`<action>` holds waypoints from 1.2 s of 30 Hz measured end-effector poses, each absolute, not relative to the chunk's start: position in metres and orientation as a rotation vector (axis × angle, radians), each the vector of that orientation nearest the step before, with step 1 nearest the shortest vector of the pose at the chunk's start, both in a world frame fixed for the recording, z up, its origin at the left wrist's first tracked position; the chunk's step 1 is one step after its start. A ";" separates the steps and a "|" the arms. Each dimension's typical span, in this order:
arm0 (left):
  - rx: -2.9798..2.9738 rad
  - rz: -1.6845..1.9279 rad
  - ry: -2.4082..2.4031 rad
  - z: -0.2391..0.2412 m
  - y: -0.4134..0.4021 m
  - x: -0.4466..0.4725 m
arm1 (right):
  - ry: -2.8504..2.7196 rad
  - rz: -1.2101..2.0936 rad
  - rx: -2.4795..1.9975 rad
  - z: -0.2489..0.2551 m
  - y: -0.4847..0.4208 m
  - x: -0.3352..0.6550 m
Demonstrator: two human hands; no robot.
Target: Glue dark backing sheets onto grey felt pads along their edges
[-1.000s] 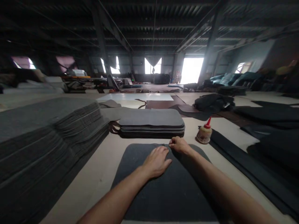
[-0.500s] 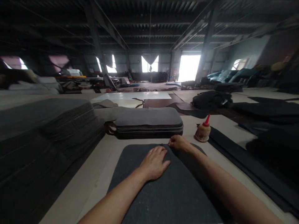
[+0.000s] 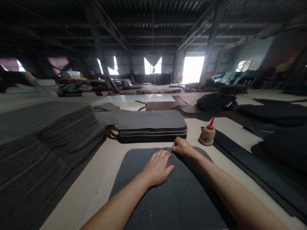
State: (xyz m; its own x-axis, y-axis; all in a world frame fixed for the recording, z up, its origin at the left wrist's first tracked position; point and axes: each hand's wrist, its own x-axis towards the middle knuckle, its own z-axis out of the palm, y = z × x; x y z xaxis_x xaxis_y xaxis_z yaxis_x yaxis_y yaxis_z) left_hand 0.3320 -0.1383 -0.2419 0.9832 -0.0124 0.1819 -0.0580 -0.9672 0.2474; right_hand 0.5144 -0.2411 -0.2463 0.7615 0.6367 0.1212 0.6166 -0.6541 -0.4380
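Observation:
A dark grey felt pad (image 3: 134, 179) with rounded corners lies flat on the beige table right in front of me. My left hand (image 3: 157, 167) rests palm down on its middle, fingers slightly apart. My right hand (image 3: 181, 147) sits at the pad's far edge with the fingers curled, pinching a darker strip of fabric (image 3: 203, 182) that runs along the pad under my right forearm. A small glue bottle (image 3: 207, 134) with a red nozzle stands just beyond and to the right of that hand.
A low stack of similar grey pads (image 3: 151, 125) lies just beyond my hands. A much taller pile of grey sheets (image 3: 43, 140) fills the left. Long dark fabric strips (image 3: 251, 163) and dark bundles (image 3: 216, 101) cover the right side. The beige table (image 3: 96, 185) extends far back.
Both hands stay in almost the same spot on the pad; only my head has shifted slightly, moving the view a little to the left.

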 end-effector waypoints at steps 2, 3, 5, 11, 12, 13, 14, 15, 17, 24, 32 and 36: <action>2.879 0.218 -0.030 -0.243 -0.138 0.333 | -0.946 0.073 -2.494 -0.245 -0.241 0.513; 2.882 0.191 -0.028 -0.244 -0.137 0.334 | -0.945 0.080 -2.492 -0.245 -0.241 0.513; 2.889 0.139 -0.036 -0.245 -0.136 0.336 | -0.945 0.095 -2.487 -0.244 -0.241 0.511; 2.905 0.115 -0.046 -0.243 -0.136 0.338 | -0.926 0.107 -2.403 -0.238 -0.245 0.512; 2.906 0.116 -0.048 -0.243 -0.136 0.338 | -0.920 0.121 -2.372 -0.235 -0.249 0.514; 2.907 0.119 -0.050 -0.242 -0.136 0.338 | -0.912 0.132 -2.341 -0.232 -0.255 0.517; 2.907 0.123 -0.053 -0.242 -0.137 0.338 | -0.897 0.139 -2.314 -0.229 -0.261 0.520; 2.907 0.128 -0.057 -0.242 -0.137 0.338 | -0.875 0.139 -2.298 -0.227 -0.269 0.523; 2.906 0.136 -0.065 -0.243 -0.137 0.337 | -0.831 0.129 -2.301 -0.226 -0.285 0.528; 2.913 0.173 -0.082 -0.245 -0.137 0.337 | -0.964 0.091 -2.402 -0.241 -0.312 0.529; 2.925 0.177 -0.063 -0.246 -0.137 0.337 | -1.427 -0.132 -2.245 -0.233 -0.284 0.481; 2.916 0.183 -0.035 -0.249 -0.137 0.339 | -1.597 -0.055 -2.298 -0.253 -0.285 0.455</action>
